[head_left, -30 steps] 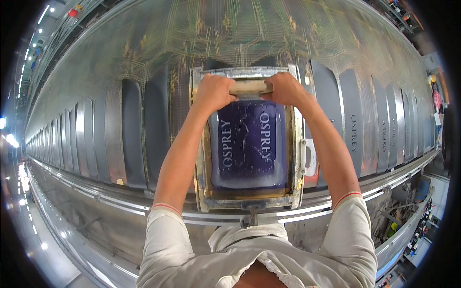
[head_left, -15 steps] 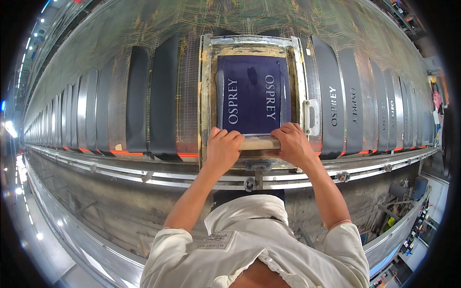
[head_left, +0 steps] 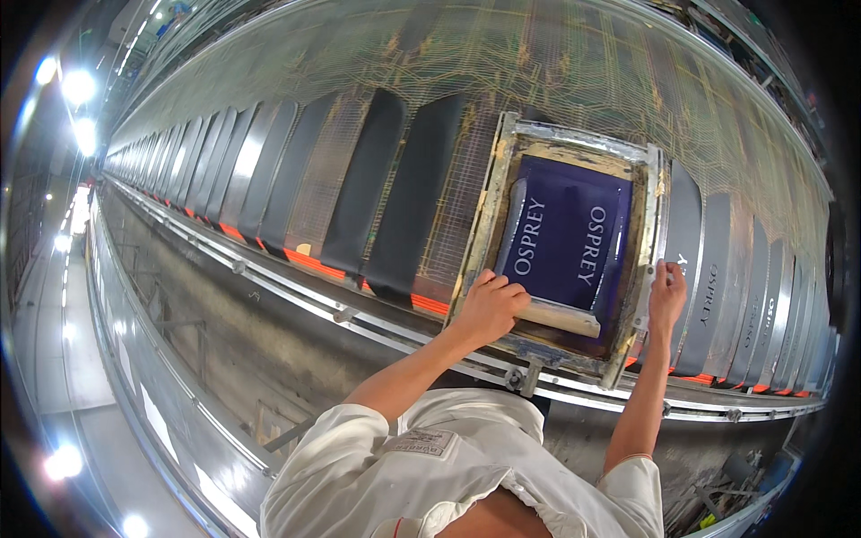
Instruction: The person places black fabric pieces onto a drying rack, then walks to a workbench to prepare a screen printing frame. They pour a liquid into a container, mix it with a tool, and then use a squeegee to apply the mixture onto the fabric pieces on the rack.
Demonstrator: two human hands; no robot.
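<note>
A screen-printing frame (head_left: pixel 581 142) with a purple mesh (head_left: pixel 567 229) carrying pale lettering lies on the long printing table. Across the near end of its mesh rests a squeegee (head_left: pixel 563 316) with a wooden handle. My left hand (head_left: pixel 491 307) is closed around the squeegee's left end. On the frame's right side, where a white handle sits, my right hand (head_left: pixel 666 294) is closed; its fingers largely hide that handle.
Dark strap-like panels (head_left: pixel 415 197) lie in a row to the left. Several panels to the right, such as a grey one (head_left: pixel 715 278), bear lettering. A metal rail (head_left: pixel 296 302) with clamps runs along the table's near edge.
My right hand has let go of the squeegee and moved right to the frame's side handle. My left hand stays on the squeegee. The view has turned, so the frame appears tilted and farther right.
</note>
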